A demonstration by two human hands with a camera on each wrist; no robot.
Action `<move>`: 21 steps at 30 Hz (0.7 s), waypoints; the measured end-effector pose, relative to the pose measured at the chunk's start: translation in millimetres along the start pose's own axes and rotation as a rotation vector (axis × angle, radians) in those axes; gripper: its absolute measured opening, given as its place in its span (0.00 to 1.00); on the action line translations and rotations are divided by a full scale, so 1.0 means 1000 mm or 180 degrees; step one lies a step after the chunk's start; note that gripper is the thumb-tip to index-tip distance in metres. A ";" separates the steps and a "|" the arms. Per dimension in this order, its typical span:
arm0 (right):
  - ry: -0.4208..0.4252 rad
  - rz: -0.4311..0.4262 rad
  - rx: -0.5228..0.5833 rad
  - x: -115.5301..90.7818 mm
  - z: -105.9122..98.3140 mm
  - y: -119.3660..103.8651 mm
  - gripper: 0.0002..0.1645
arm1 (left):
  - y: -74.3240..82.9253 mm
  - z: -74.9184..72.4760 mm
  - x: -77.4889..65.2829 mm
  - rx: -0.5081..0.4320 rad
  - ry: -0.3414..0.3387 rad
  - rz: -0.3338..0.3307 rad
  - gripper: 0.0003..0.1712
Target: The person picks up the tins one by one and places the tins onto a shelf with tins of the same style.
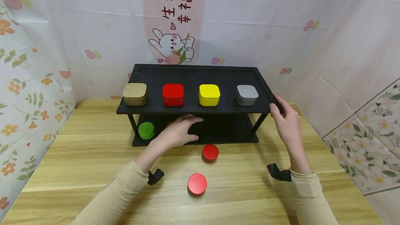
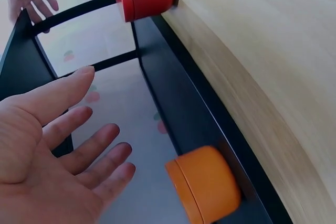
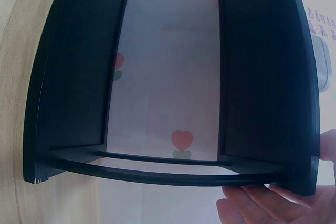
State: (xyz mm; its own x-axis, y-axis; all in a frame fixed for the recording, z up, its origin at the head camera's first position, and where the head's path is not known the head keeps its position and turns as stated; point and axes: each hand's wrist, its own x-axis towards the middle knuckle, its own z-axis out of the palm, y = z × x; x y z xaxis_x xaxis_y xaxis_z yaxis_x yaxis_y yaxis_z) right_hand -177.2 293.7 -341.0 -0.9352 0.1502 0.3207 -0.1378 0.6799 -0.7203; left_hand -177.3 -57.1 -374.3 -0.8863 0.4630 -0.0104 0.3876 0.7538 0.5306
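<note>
A black two-tier rack [image 1: 193, 75] stands on the wooden table. My left hand [image 1: 177, 132] is at the front opening between its tiers, fingers spread and nothing held. Behind that hand an orange tin [image 2: 207, 184] sits on the lower tier, mostly hidden in the head view. To its left is a green round tin [image 1: 146, 130]. At the rack's right end my right hand [image 1: 286, 115] grips the upper tier's edge, thumb on top and fingers beneath. Two red round tins, a nearer one [image 1: 197, 184] and a farther one [image 1: 210, 152], rest on the table before the rack.
Along the upper tier's front stand a gold tin [image 1: 135, 94], a red square tin [image 1: 173, 94], a yellow tin [image 1: 209, 95] and a grey tin [image 1: 247, 95]. A printed cloth [image 1: 237, 37] hangs close behind the rack. Thin black posts [image 1: 259, 123] join the tiers.
</note>
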 end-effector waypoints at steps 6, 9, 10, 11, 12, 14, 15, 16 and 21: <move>0.0016 -0.0019 0.0006 0.000 0.000 -0.001 0.35 | 0.005 0.007 0.003 -0.0058 -0.0122 0.0068 0.37; 0.0019 -0.0032 0.0015 0.000 0.000 -0.001 0.35 | 0.008 0.011 0.004 -0.0079 -0.0167 0.0116 0.36; 0.0020 -0.0035 0.0021 0.000 0.000 -0.001 0.35 | 0.009 0.012 0.004 -0.0085 -0.0187 0.0121 0.36; 0.0019 -0.0035 0.0025 0.000 0.000 -0.001 0.35 | 0.010 0.013 0.004 -0.0088 -0.0207 0.0128 0.36; 0.0018 -0.0036 0.0031 0.000 0.000 0.000 0.35 | 0.010 0.014 0.004 -0.0098 -0.0227 0.0138 0.36; 0.0016 -0.0033 0.0034 0.000 0.000 0.000 0.35 | 0.012 0.016 0.004 -0.0108 -0.0266 0.0152 0.37; 0.0013 -0.0027 0.0035 0.000 0.000 0.000 0.34 | 0.012 0.017 0.004 -0.0117 -0.0291 0.0153 0.37; 0.0014 -0.0022 0.0033 0.000 0.000 0.000 0.34 | 0.013 0.018 0.004 -0.0126 -0.0312 0.0156 0.37; -0.0002 -0.0015 0.0031 0.000 0.000 -0.001 0.34 | 0.015 0.019 0.003 -0.0149 -0.0428 0.0178 0.36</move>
State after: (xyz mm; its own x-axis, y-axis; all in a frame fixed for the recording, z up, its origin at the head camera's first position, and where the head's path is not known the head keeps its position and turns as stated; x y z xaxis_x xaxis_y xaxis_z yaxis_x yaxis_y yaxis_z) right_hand -177.1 293.7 -340.3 -0.9347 0.1467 0.3238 -0.1453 0.6735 -0.7248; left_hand -169.4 -35.1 -382.4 -0.8205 0.5643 -0.0913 0.4205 0.7040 0.5723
